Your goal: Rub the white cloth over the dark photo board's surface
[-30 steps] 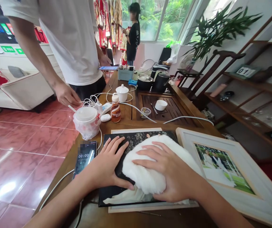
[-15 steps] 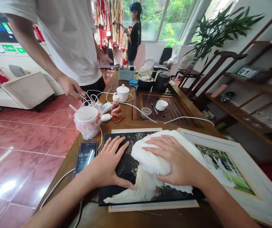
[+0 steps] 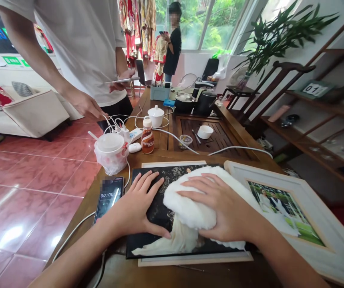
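Leftmost, phone (image 3: 109, 198) showing timer, just left of left fingers, on wooden tabletop (image 3: 114, 270). Left hand (image 3: 134, 208) lies flat, fingers spread, gripping nothing, on black photo panel (image 3: 172, 176); panel's long axis runs side to side, printed figure's head pointing away. Right hand (image 3: 220, 212), fingers open, presses down on white fleece pad (image 3: 186, 212), not closed around it. Framed wedding photo (image 3: 318, 216) lies just right of right fingers.
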The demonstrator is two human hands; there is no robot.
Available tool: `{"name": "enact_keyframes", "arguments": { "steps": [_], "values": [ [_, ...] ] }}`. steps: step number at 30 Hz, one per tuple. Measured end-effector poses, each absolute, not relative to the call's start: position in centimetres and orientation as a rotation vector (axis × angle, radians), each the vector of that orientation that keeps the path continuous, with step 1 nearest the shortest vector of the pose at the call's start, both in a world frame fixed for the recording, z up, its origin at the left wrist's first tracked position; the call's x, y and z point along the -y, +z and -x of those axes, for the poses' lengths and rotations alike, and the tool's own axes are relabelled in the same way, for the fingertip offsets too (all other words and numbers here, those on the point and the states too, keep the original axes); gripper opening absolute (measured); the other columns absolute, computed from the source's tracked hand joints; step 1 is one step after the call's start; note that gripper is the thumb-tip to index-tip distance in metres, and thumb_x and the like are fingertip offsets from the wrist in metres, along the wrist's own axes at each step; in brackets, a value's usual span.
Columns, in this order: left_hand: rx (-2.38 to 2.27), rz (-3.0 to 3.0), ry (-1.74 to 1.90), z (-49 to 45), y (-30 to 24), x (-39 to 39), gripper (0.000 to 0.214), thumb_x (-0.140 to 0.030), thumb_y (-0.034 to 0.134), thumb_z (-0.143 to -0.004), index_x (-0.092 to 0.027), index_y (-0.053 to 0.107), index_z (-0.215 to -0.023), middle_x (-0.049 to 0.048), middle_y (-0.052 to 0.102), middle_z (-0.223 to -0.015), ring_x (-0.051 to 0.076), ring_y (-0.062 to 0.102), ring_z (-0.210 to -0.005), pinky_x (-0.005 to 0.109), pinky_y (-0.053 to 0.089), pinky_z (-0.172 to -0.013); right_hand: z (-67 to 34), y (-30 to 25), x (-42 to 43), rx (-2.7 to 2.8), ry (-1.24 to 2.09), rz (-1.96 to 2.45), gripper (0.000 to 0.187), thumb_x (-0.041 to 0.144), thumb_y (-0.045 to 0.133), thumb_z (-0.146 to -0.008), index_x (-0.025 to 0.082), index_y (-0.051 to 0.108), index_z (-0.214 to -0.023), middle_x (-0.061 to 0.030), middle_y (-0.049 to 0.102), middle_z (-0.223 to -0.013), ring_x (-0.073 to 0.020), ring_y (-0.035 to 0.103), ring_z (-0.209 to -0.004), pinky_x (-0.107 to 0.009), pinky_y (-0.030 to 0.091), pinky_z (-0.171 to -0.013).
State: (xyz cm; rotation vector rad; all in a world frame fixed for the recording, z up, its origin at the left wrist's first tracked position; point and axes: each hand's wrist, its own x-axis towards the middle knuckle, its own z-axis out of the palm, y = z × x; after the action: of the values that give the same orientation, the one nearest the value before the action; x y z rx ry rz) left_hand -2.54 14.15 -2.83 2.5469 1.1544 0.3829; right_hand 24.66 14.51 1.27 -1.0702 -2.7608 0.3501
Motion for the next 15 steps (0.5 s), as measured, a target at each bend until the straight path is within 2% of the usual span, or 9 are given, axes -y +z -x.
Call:
{"name": "enact_keyframes", "arguments": {
  "steps": [5, 15],
  "values": [
    [-1.152, -2.534, 0.416, 2.9, -3.0, -13.7, 0.117, -0.084, 0.066, -0.061, -0.018, 0.030, -0.151, 0.0191, 0.027, -0.157, 0.042, 0.022, -0.145, 0.064, 0.017, -0.117, -25.7, 1.0, -15.1, 2.709, 0.232, 1.127, 0.068, 0.035, 0.071, -0.065, 0.033, 0.054, -0.131, -0.0050, 0.056, -0.135, -0.0318, 0.050, -0.123, -0.052, 0.028, -0.105],
    [-1.168, -2.563, 0.373, 2.1, -2.7, -14.5, 0.115, -0.083, 0.065, -0.064, -0.016, 0.030, -0.151, 0.0201, 0.028, -0.156, 0.041, 0.020, -0.146, 0.063, 0.017, -0.117, -23.7, 1.3, -13.9, 2.829, 0.457, 0.968, 0.076, 0.043, 0.074, -0.062, 0.036, 0.051, -0.134, -0.0062, 0.054, -0.136, -0.0348, 0.045, -0.126, -0.059, 0.015, -0.110]
  ]
}}
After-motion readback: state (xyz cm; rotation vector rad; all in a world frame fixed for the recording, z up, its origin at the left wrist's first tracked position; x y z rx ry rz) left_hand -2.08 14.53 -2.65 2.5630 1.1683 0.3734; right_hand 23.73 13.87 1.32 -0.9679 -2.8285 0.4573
